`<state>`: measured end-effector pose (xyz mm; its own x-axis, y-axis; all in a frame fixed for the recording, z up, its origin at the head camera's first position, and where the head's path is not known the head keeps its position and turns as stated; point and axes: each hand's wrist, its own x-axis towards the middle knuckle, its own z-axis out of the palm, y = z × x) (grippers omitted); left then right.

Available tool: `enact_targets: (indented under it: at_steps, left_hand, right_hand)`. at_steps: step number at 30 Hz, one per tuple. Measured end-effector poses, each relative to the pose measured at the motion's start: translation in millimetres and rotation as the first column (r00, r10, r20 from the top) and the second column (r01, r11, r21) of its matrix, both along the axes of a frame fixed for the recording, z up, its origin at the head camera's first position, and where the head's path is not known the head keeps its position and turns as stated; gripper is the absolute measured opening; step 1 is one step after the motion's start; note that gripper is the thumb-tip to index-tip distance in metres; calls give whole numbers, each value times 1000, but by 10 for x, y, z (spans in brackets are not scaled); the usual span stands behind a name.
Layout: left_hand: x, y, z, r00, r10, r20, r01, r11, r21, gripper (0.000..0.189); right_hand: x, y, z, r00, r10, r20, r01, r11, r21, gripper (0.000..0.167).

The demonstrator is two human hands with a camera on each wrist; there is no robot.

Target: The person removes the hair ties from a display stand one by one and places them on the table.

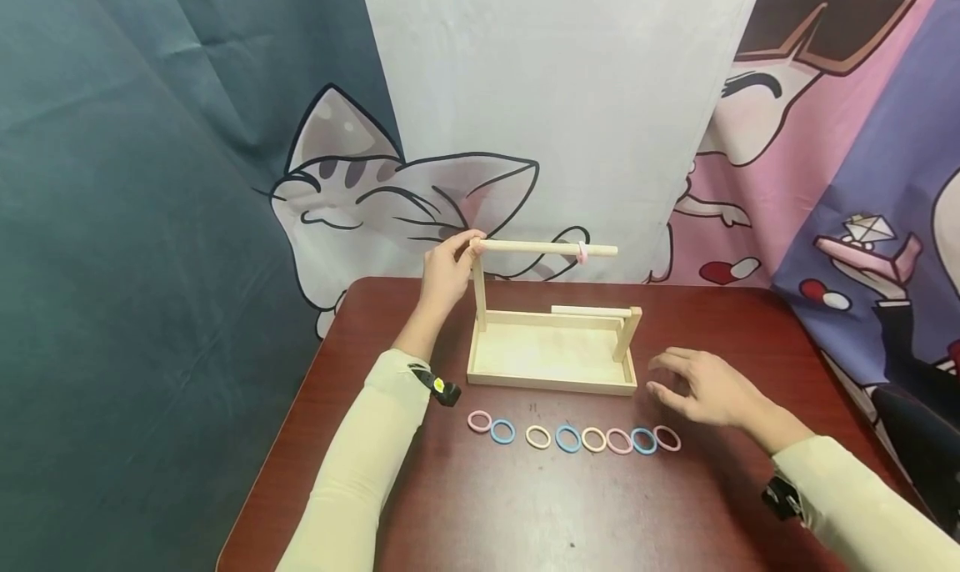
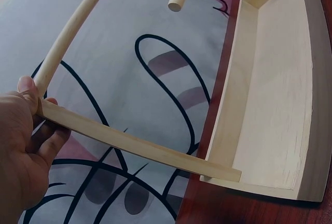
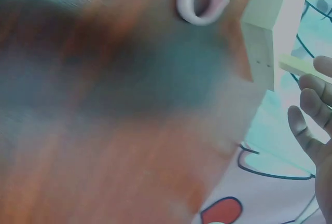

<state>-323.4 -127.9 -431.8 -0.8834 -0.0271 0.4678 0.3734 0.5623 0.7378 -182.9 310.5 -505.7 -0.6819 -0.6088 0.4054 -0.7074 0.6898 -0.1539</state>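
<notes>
My left hand grips the wooden stand at its tall post's top, where the long rod joins the post. In the left wrist view, the thumb lies by the rod's base and fingers curl behind the post. One pink ring hangs on the rod toward its free end. A shorter rod juts leftward from the short right post. My right hand is held over the table just right of the stand's tray, fingers loosely bent and holding nothing.
In front of the tray, a row of pink, blue and cream rings lies on the dark red table, from a pink ring at left to another pink ring at right. A printed curtain hangs behind the table.
</notes>
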Motion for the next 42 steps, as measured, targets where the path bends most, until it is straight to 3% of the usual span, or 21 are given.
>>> enact_targets:
  at_steps: [9,17,22,32,42]
  left_hand:
    - [-2,-28,30,1000,-3,12,3,1000,8,36]
    - [-7,-19,49,1000,-2,7,2,1000,9,35]
    - [-4,6,52,1000,-8,22,8,1000,12,34]
    - [0,19,43,1000,-2,16,2,1000,-8,35]
    - [8,2,17,1000,5,22,-5,1000,1,33]
  right_hand:
    - [-349,-117,447,992,-59,-107,51,996,-73,30]
    - [-657,-335,761,985,-93,-147,62,978,-202,62]
    - [-782,-440,846,988,-113,-109,85,968,-238,74]
    - [-1029,-695,914,992,-121,-31,109,959,-263,71]
    - [-1171,-1008,930,994,-88,-64,69,964,-257,63]
